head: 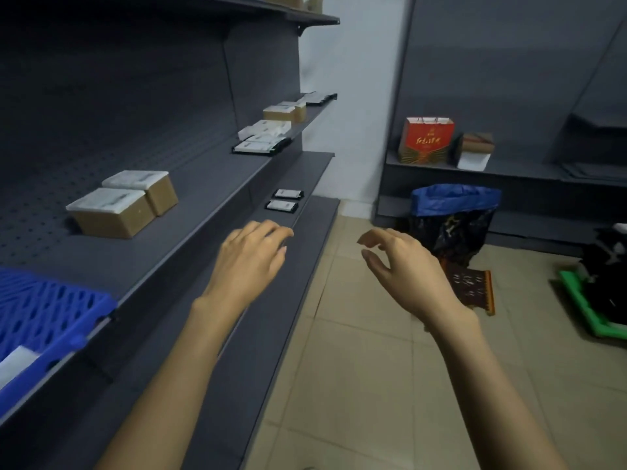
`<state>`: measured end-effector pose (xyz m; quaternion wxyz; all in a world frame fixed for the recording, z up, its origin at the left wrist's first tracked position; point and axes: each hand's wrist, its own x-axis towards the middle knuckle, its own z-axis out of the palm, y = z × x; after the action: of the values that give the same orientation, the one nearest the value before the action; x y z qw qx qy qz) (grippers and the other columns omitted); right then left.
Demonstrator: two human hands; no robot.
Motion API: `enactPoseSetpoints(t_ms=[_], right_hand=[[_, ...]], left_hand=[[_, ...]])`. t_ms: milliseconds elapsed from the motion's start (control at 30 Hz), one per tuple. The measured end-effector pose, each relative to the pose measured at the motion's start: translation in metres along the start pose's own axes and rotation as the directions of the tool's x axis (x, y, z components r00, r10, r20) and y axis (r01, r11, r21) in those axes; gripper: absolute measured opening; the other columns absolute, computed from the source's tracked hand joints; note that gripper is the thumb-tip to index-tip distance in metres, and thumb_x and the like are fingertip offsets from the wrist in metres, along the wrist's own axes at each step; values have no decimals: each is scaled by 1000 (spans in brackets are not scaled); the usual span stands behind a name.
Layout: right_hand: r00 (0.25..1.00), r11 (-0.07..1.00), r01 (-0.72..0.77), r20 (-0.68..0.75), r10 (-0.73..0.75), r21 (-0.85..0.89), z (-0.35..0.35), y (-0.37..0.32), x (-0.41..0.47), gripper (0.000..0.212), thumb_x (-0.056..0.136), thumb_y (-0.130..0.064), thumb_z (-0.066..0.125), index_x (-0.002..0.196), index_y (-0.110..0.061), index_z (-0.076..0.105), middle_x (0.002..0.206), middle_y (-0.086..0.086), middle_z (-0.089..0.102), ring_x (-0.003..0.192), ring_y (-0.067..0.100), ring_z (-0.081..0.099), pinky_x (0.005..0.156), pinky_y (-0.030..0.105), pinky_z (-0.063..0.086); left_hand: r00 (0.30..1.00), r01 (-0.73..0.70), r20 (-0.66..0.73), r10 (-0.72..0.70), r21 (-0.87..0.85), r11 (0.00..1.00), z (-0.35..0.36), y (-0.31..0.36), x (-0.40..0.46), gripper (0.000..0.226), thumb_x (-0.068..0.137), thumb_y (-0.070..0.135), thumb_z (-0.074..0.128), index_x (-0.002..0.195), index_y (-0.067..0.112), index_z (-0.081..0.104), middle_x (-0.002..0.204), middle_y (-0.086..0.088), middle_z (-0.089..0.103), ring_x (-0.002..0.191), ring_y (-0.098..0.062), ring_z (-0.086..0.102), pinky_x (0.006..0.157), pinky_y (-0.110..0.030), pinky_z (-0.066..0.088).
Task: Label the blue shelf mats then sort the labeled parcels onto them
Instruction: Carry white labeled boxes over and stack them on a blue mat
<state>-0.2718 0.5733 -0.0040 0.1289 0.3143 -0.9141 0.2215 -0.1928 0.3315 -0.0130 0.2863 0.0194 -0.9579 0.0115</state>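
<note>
- left hand (252,256) is hovering over the lower shelf (217,334), fingers loosely curled, holding nothing
- right hand (403,266) is hanging over the floor, fingers relaxed, gripping nothing
- blue mat (44,310) is sitting well left of left hand
- two labeled boxes (122,203) are resting up-left of it

Parcel storeroom with grey metal shelving

A long grey shelf unit (190,184) with pegboard back carries 2 labeled brown boxes (122,203); past it more parcels (271,130) lie, on its near end a blue mat (44,310), right of it tiled floor (366,368).
</note>
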Motion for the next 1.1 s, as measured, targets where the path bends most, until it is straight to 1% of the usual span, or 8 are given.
enactPoseSetpoints(t_ms=[200,400,500,600,733,833,900,1100], right_hand=[[999,997,-52,-2,52,-51,27,57,119,25,98,-36,48,120,-29,56,114,-10,61,105,15,57,80,36,51],[988,981,-135,52,143,-142,66,129,194,26,98,-35,48,122,-27,55,115,-7,60,104,15,57,81,38,52],[988,976,-136,55,147,-168,86,163,242,27,98,-35,49,122,-25,56,115,-5,61,103,17,57,81,38,52],[989,972,-116,65,131,-202,108,203,303,28,98,-34,49,123,-24,56,117,-3,62,104,19,58,81,36,51],[995,968,-59,59,76,-243,128,250,389,28,99,-33,48,123,-23,57,116,-2,63,103,20,58,80,35,48],[994,965,30,106,-3,-260,139,285,474,28,99,-32,48,125,-23,56,116,-1,63,105,22,59,83,37,50],[990,960,93,125,-62,-264,147,302,525,29,99,-31,47,126,-23,54,116,0,63,106,23,58,85,38,50],[943,942,286,226,-244,-176,193,314,656,30,98,-31,47,127,-25,54,119,0,62,109,26,57,82,37,46]], left_hand=[[998,-46,-29,47,25,999,68,-43,137,27,88,20,61,115,21,63,108,4,63,96,-22,60,78,-37,47],[994,-91,58,93,-39,995,159,-50,227,27,89,18,61,116,20,63,109,2,64,98,-22,60,78,-37,47],[992,-69,102,74,-54,996,209,-57,269,27,89,19,61,117,21,63,110,3,63,101,-22,59,79,-39,47],[994,-41,103,44,-31,999,255,-62,322,28,87,16,63,114,19,64,106,1,64,98,-24,60,78,-41,47],[995,42,90,-44,26,999,300,-74,394,27,86,16,64,113,17,65,104,-3,65,94,-28,61,79,-42,46],[982,141,116,-149,75,987,333,-86,457,26,87,19,63,113,18,64,105,-4,64,96,-28,59,80,-42,46],[973,199,103,-209,99,975,352,-95,490,26,86,18,63,112,19,63,105,-2,63,97,-28,58,78,-42,46],[917,385,38,-397,168,907,391,-145,551,29,88,16,62,117,18,64,112,-2,63,104,-27,57,81,-43,46]])
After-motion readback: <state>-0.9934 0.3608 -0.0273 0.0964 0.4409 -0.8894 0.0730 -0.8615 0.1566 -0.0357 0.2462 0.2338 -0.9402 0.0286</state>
